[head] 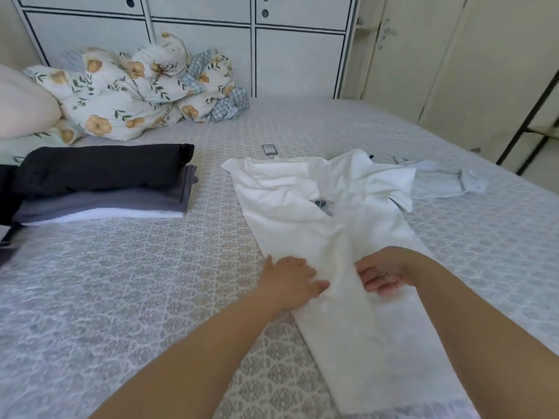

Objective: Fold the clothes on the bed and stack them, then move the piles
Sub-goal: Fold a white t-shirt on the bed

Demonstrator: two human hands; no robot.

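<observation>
A white collared shirt [305, 207] lies lengthwise on the bed, its sides folded in to a narrow strip and its collar end rumpled at the far side. My left hand [290, 281] rests on the strip's left edge, thumb against a raised fold of cloth. My right hand [379, 275] lies on the cloth just right of that fold, palm turned inward, fingers loosely bent. A pile of folded clothes [102, 182] sits at the left: black on top, grey beneath, white at the bottom. A pale blue shirt [444, 181] lies unfolded at the far right.
The bed [121, 297] has a grey patterned cover. A crumpled floral duvet [136, 92] and a pink pillow [21, 107] lie by the headboard. A small tag [268, 149] lies beyond the shirt. Dark cloth [6, 207] sits at the left edge. A black rack [532, 116] stands right of the bed.
</observation>
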